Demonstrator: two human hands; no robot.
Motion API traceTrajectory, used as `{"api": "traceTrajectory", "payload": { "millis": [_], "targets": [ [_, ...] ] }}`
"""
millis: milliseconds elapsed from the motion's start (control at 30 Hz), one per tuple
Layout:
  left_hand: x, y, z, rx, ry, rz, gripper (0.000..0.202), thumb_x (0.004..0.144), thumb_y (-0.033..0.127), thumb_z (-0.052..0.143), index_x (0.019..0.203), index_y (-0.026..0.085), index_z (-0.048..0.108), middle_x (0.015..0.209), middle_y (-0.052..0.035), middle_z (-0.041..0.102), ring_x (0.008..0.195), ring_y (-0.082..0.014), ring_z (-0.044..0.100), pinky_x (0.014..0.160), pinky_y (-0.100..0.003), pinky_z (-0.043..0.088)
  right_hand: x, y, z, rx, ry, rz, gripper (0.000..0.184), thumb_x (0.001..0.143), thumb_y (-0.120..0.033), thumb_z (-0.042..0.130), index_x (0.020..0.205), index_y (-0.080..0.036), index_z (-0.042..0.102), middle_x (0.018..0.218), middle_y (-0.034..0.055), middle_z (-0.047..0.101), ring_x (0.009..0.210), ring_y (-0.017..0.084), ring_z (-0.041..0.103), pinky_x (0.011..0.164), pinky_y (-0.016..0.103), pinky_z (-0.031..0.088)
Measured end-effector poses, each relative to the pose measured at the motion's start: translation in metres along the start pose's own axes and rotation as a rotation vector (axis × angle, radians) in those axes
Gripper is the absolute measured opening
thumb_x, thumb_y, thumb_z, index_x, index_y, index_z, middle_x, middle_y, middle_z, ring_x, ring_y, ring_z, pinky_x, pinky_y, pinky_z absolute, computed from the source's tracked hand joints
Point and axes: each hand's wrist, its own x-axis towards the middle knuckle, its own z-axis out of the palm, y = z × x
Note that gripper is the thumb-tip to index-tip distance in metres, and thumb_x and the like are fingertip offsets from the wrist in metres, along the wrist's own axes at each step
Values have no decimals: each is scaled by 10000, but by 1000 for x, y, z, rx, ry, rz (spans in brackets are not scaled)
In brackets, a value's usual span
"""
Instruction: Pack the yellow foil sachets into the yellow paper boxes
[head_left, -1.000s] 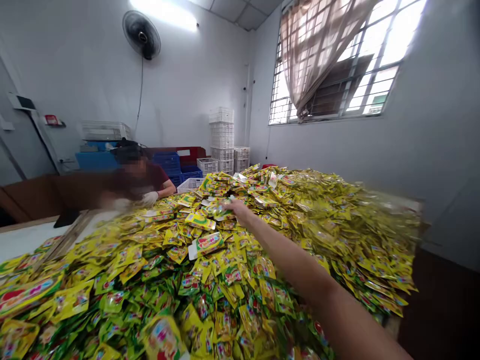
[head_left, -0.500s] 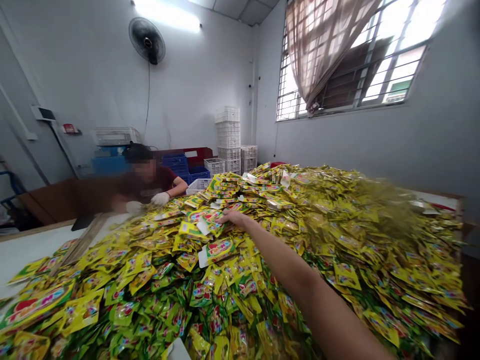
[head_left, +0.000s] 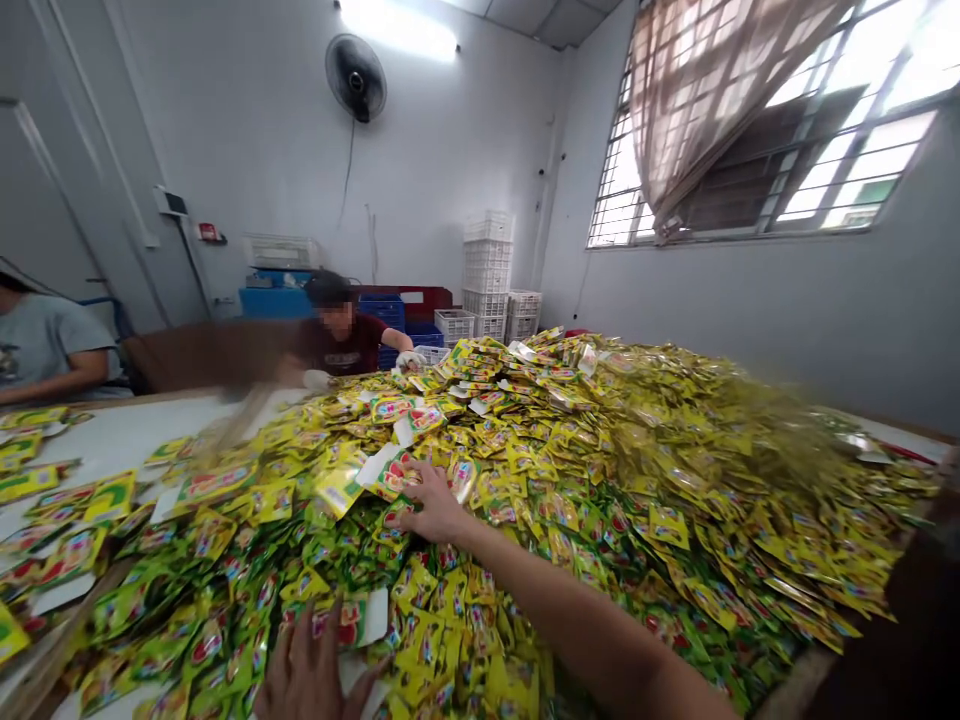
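A small printed box point(head_left: 391, 472) with a white end flap lies on the near slope of a big heap of yellow and green packets point(head_left: 540, 510), close to the middle of the view. The right hand point(head_left: 436, 505) reaches over the heap to it, its bent fingers on the printed side and its thumb set apart lower down; whether they pinch the box, I cannot tell. A blurred yellow box point(head_left: 339, 487) sits just left of it, and another box point(head_left: 421, 420) rests just above.

Nearer the camera, the left hand point(head_left: 311, 672) is held palm down with fingers and thumb spread, the fingertips at a second flapped box point(head_left: 352, 618); its palm is hidden, so I cannot tell if it grips anything.

More boxes are stacked point(head_left: 480, 375) at the top of the heap. To the left, a white tabletop point(head_left: 112, 445) bears loose boxes and packets. Across the heap a co-worker in a dark red shirt point(head_left: 360, 345) reaches a white-gloved hand point(head_left: 409, 360) to its far edge. Another person in a grey shirt point(head_left: 56, 335) is at the far left. White crates point(head_left: 489, 265) are stacked behind, with a fan point(head_left: 356, 78) on the wall and a curtained window point(head_left: 750, 150) at right.
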Motion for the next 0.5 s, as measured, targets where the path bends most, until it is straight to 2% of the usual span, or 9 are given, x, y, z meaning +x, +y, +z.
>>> {"api": "traceTrajectory", "payload": {
  "millis": [100,167,233,300,367,433,500],
  "targets": [
    [21,-1,-18,88,-177,128,629,797,408,560,1360,133,503,1278,-188,580,1249,-422,407,917,-523,384,-21,-4,12,104,-55,-3,251,681,-355,796,862,-197,722,1356,82,481,1222,265,453,1023,367,374],
    [26,0,-35,122,-233,146,533,792,309,566,1300,147,560,1161,-169,646,1158,-401,478,878,-493,387,-36,-8,15,177,-115,8,295,709,-339,768,958,-194,704,1223,86,579,1118,239,542,974,338,416],
    [21,0,-53,105,-264,134,431,789,246,562,1209,166,617,1072,-148,678,1085,-364,527,861,-451,382,-53,-13,17,190,-115,50,288,730,-336,734,961,-172,683,1064,75,644,1013,236,585,915,334,445],
    [10,-4,-68,24,-332,86,259,797,278,568,995,159,685,987,-132,690,977,-319,575,793,-376,394,-72,-16,17,179,-45,131,206,765,-344,674,849,-157,664,903,54,658,901,232,598,839,334,465],
    [-6,-11,-79,-137,-403,-18,244,810,377,570,842,161,679,835,-88,679,820,-261,598,687,-316,390,-94,-20,18,244,15,205,235,785,-389,636,832,-159,643,828,41,657,845,225,598,803,328,471],
    [-25,-17,-83,-360,-410,-161,325,788,478,593,851,169,670,718,-29,639,705,-214,578,621,-289,381,-114,-26,20,388,13,253,275,785,-423,631,874,-164,641,866,47,672,872,228,602,816,325,473],
    [-44,-18,-84,-620,-383,-295,425,723,525,658,950,166,661,693,4,627,679,-194,574,616,-279,405,-132,-38,24,573,-17,293,318,782,-447,634,930,-165,634,920,56,684,903,229,611,833,324,479]
  ]
}}
